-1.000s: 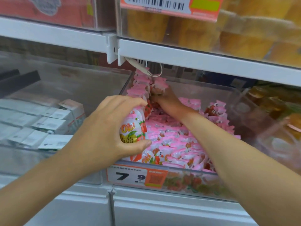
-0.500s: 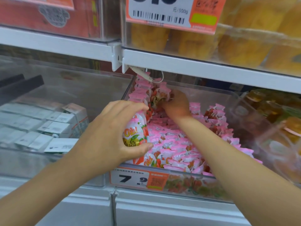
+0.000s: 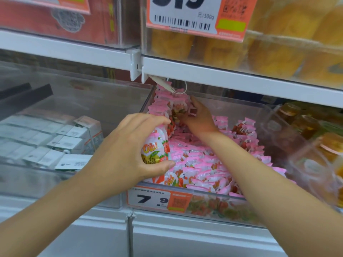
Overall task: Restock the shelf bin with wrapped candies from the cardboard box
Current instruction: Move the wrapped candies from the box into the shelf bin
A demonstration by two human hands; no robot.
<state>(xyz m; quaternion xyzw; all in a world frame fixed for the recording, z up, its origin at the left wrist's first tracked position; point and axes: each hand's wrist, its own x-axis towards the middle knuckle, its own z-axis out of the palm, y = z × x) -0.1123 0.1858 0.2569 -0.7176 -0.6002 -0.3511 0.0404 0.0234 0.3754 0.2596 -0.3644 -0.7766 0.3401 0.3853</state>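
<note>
The left hand (image 3: 126,151) grips a candy pack (image 3: 155,145) standing tall at the front left corner of the bin (image 3: 239,196). The right hand (image 3: 197,118) is far back, touching pink candies (image 3: 161,105); I can't tell if it holds one.

A: Where is the left hand (image 3: 130,149)?
B: Out in front, its bare forearm coming up from the lower left. Fingers arch over the top of a candy packet (image 3: 155,147) and the thumb clamps underneath.
A: And the right hand (image 3: 198,117)?
B: Farther forward, with the arm stretched from the lower right and the wrist angled leftward. The fingers are fairly straight and spread, gripping nothing I can see, though it's slightly blurred.
</note>
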